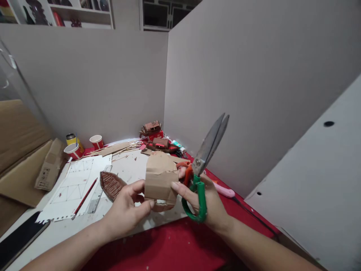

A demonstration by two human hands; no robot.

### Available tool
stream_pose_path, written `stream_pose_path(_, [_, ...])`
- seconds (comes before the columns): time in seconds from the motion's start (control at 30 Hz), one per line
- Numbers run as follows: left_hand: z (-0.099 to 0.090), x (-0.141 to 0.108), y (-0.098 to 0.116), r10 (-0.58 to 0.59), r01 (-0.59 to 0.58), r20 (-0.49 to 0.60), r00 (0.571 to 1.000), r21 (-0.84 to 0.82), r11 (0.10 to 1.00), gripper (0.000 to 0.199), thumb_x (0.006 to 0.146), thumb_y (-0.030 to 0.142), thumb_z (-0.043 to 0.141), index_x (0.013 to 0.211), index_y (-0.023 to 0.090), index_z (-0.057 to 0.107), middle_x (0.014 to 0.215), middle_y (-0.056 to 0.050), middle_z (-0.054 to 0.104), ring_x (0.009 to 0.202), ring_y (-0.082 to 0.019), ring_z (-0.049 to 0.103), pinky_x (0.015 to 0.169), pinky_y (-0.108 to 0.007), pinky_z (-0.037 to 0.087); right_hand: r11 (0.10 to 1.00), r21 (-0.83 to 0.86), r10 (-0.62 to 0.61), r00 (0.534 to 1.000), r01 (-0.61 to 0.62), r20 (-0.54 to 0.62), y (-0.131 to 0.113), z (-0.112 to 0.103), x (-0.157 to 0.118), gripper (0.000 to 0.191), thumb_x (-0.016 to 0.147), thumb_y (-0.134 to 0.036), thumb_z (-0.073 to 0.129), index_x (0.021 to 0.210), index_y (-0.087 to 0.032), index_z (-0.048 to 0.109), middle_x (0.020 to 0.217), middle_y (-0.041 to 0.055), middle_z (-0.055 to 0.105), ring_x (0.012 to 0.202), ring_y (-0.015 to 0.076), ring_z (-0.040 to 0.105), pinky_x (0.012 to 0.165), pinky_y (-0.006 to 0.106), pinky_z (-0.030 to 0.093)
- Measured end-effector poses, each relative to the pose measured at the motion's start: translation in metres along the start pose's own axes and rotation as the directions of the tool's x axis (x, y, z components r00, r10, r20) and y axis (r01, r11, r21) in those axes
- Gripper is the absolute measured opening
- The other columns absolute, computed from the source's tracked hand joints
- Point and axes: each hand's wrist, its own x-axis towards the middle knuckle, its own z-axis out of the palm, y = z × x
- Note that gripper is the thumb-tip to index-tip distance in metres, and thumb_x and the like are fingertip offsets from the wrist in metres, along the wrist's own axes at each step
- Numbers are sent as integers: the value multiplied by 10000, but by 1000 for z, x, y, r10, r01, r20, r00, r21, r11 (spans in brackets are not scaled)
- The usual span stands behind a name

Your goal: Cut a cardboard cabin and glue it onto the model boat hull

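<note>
A small tan cardboard piece (160, 182) with a rounded top is held up above the worktop between both hands. My left hand (128, 205) pinches its left edge between thumb and fingers. My right hand (207, 201) is closed round the green-handled scissors (199, 165), whose nearly closed blades point upward. The right thumb also presses on the cardboard's right edge; its other fingers are partly hidden behind the scissors. Just left of the cardboard lies a brown model boat hull (111, 184), partly covered by my left hand.
A sketched sheet (73, 184), ruler (97, 195) and red pencil (84, 198) lie left. Behind stand paper cups (96, 142), thin sticks (124, 149) and finished model boats (160, 145). A pink tool (224, 191) with a cable lies right. Cardboard boxes (21, 150) stand far left; walls close in the back and right.
</note>
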Motion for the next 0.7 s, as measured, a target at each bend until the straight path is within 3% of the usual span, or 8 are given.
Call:
stream_pose_path(0.17, [-13, 7, 8, -38, 37, 34, 999, 14, 999, 393, 860, 316, 710, 1242, 225, 703, 1194, -114, 716, 1061, -269, 654, 921, -371, 520, 994, 106, -8, 1000, 9, -5, 12, 6, 14, 212, 816, -328, 740, 850, -234, 553, 929, 9, 560, 869, 184, 569, 800, 319, 478])
stream_pose_path(0.4, [-22, 12, 12, -58, 62, -127, 990, 32, 998, 352, 882, 401, 683, 1163, 196, 737, 1079, -75, 755, 947, -202, 664, 857, -290, 522, 986, 168, 3, 997, -16, 75, 31, 18, -3, 165, 836, -294, 726, 845, -239, 571, 849, -3, 559, 789, 164, 566, 716, 283, 497])
stream_pose_path(0.57, [-23, 12, 8, -160, 126, -202, 966, -170, 977, 285, 845, 355, 738, 1041, 148, 751, 902, -64, 772, 785, -162, 680, 752, -262, 547, 994, 110, 8, 991, -22, 133, 29, 19, -7, 148, 840, -287, 718, 862, -242, 579, 839, 0, 617, 808, 166, 612, 710, 274, 513])
stream_pose_path(0.7, [-34, 17, 15, -175, 108, -303, 937, -224, 969, 372, 782, 324, 803, 1092, 156, 685, 898, -67, 773, 739, -169, 699, 677, -262, 563, 983, -85, 167, 983, -160, 76, 20, 4, 12, 224, 844, -394, 679, 834, -225, 533, 736, -20, 592, 554, 129, 557, 536, 264, 486])
